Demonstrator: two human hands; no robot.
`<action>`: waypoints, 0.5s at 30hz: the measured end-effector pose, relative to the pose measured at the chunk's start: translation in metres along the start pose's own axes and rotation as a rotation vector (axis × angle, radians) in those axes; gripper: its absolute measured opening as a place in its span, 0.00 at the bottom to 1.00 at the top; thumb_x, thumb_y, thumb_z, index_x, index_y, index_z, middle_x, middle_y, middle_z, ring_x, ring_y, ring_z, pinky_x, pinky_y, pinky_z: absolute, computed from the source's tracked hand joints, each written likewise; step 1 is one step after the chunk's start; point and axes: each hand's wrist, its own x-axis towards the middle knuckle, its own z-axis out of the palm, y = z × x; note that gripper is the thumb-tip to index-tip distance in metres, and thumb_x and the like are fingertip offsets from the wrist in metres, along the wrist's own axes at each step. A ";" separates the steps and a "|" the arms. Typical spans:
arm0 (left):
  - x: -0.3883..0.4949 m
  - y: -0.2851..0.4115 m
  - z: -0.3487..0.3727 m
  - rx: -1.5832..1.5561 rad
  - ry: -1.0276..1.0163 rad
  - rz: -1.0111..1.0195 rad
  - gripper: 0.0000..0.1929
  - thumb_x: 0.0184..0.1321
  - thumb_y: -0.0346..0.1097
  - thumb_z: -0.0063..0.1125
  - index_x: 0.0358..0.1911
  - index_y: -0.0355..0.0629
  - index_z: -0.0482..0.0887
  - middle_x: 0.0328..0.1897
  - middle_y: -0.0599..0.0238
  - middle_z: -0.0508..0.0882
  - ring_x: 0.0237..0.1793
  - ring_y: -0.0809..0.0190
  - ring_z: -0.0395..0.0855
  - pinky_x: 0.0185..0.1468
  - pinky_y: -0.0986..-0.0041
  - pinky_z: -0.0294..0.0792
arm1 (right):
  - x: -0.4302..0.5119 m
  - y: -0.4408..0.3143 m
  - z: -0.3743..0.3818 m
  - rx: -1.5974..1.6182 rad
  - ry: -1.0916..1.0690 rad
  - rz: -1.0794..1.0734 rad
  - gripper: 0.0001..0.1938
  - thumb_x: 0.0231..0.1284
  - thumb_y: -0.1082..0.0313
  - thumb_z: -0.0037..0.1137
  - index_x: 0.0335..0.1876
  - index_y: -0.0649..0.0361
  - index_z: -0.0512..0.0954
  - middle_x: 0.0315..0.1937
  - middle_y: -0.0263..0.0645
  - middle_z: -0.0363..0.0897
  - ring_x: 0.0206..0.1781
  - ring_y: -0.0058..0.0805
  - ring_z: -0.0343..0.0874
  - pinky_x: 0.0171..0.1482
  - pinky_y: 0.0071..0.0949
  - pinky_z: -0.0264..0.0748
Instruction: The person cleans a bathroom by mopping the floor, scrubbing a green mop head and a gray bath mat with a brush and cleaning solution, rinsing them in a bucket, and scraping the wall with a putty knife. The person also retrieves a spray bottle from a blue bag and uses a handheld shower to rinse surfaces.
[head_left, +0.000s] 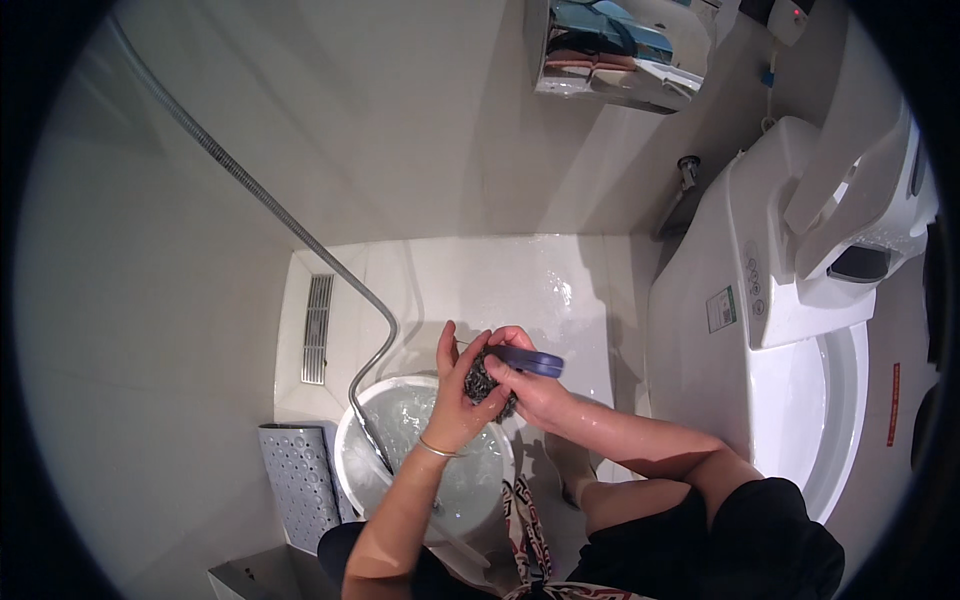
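In the head view, my left hand (469, 390) and my right hand (529, 382) meet over the right rim of a round white bucket (343, 457). Between them is a dark metal scouring pad (480, 379), which my left fingers press from the left side. A purple plastic handle (536, 361), seemingly joined to the pad, juts out to the right from my right hand's grip. Water (416, 420) fills much of the bucket. A chrome shower head (375, 442) on a metal hose hangs down into it.
The shower hose (255, 187) crosses the upper left. A floor drain (317, 330) and a grey rubber bath mat (300, 480) lie left. On the right stands a white toilet (810, 405). A wall-mounted box (615, 97) is above, and patterned cloth ties (529, 532) hang beside the bucket.
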 end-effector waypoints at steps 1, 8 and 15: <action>-0.002 -0.001 0.004 -0.074 0.065 -0.037 0.35 0.47 0.35 0.64 0.63 0.44 0.69 0.71 0.46 0.56 0.69 0.49 0.59 0.68 0.64 0.56 | 0.000 0.002 -0.004 -0.002 -0.060 0.014 0.14 0.61 0.72 0.57 0.50 0.56 0.68 0.50 0.32 0.67 0.53 0.18 0.67 0.53 0.20 0.66; -0.082 -0.088 -0.037 0.426 0.118 -0.534 0.18 0.48 0.32 0.58 0.46 0.37 0.80 0.41 0.53 0.83 0.40 0.59 0.82 0.45 0.71 0.72 | 0.011 0.008 -0.059 -0.085 -0.292 0.217 0.12 0.61 0.68 0.41 0.41 0.66 0.77 0.54 0.39 0.69 0.59 0.27 0.66 0.58 0.25 0.63; -0.162 -0.206 0.019 -0.712 1.026 -1.222 0.20 0.47 0.27 0.51 0.48 0.35 0.77 0.41 0.56 0.82 0.39 0.57 0.80 0.44 0.69 0.73 | 0.007 0.023 -0.068 -0.945 -0.128 0.157 0.29 0.54 0.79 0.56 0.63 0.47 0.66 0.57 0.40 0.55 0.60 0.34 0.61 0.60 0.28 0.62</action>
